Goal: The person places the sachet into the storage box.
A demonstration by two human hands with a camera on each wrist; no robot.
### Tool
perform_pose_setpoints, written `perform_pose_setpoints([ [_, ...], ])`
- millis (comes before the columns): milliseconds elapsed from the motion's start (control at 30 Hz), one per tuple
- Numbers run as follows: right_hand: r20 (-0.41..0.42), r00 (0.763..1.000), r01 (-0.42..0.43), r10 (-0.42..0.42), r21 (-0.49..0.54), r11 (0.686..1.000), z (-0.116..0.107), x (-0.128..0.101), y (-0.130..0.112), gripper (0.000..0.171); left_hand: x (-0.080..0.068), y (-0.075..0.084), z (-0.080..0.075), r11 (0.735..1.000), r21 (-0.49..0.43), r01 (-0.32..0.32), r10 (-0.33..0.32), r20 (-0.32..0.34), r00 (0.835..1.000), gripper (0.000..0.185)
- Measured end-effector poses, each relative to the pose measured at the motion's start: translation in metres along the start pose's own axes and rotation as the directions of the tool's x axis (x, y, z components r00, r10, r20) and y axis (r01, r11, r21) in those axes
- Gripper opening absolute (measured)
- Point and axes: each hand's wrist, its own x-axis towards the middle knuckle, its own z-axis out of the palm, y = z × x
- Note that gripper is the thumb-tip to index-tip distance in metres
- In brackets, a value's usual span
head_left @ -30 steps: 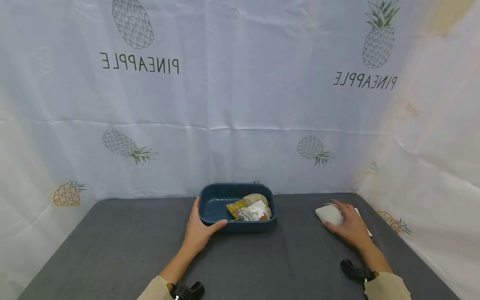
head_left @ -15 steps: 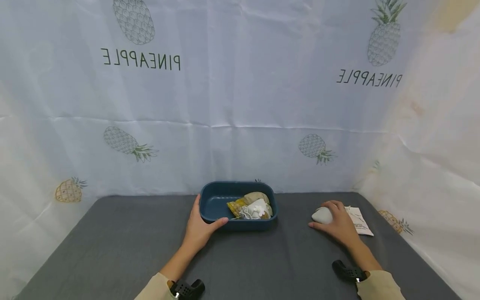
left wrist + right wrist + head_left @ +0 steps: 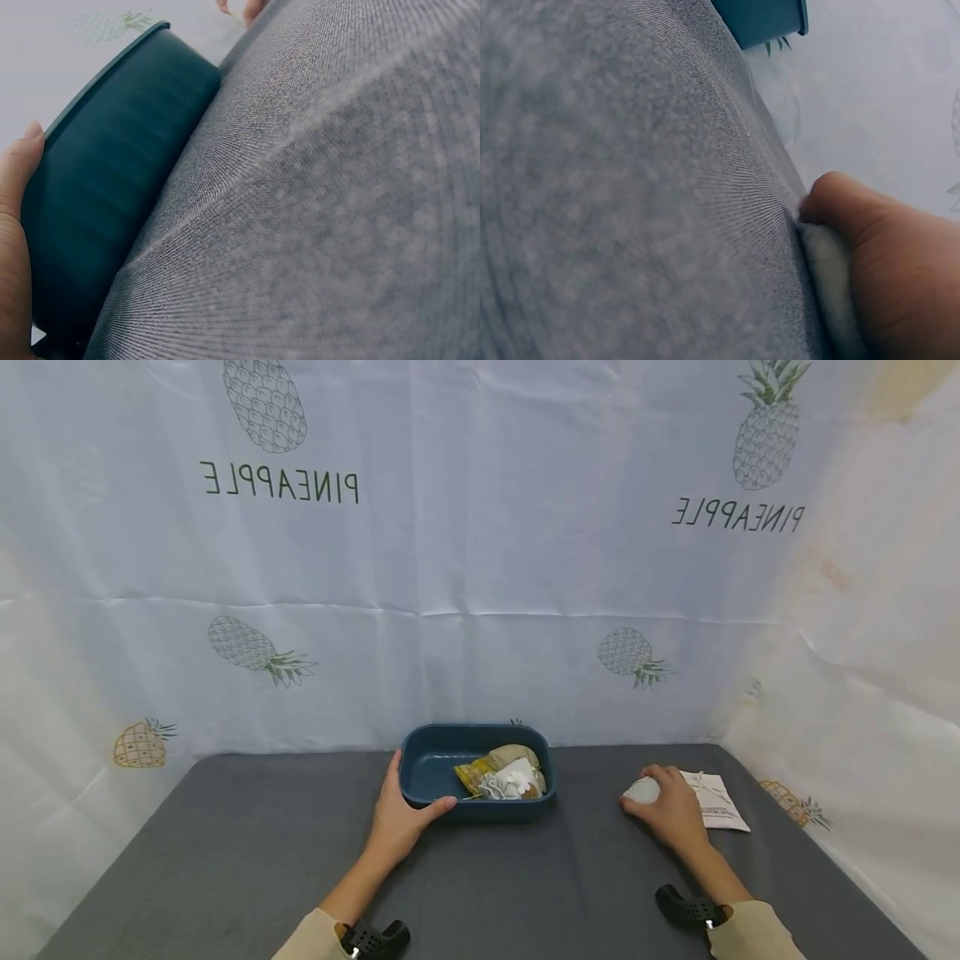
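Observation:
A dark blue tub (image 3: pixel 427 764) stands at the back middle of the grey table and holds several small fabric pouches (image 3: pixel 506 774) at its right end. My left hand (image 3: pixel 401 810) grips the tub's left front corner, thumb along the front wall, and the tub's outer wall (image 3: pixel 112 195) fills the left wrist view. To the right, my right hand (image 3: pixel 671 806) holds a small white pouch (image 3: pixel 642 790) against the table; the right wrist view shows the thumb pressing on the white pouch (image 3: pixel 832 289).
A flat white printed packet (image 3: pixel 716 804) lies just right of my right hand. The grey tabletop (image 3: pixel 525 877) runs back to a white pineapple-print cloth wall (image 3: pixel 480 552) behind and at the right side.
My right hand has slid the white pouch leftward, uncovering the flat white packet beside it. The left hand has stayed on the tub.

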Motion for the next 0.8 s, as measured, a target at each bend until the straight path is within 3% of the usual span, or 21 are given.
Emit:
perform_pose_setpoints([
  [233,-0.02,0.998,-0.061,0.062,0.023,0.998,0.0,0.001,-0.001,0.037,0.0,-0.001,0.001,1.0,-0.02,0.002,-0.002,-0.008,1.0,0.115],
  [533,-0.072,0.994,-0.078,0.084,0.084,0.993,-0.004,0.004,-0.006,0.034,0.001,-0.002,0.001,0.999,-0.036,0.012,-0.013,-0.011,1.0,0.115],
  [800,-0.075,0.996,-0.037,0.048,0.138,0.99,-0.009,0.013,-0.036,0.033,0.0,-0.001,0.001,0.999,-0.034,0.016,-0.017,-0.014,1.0,0.117],
])
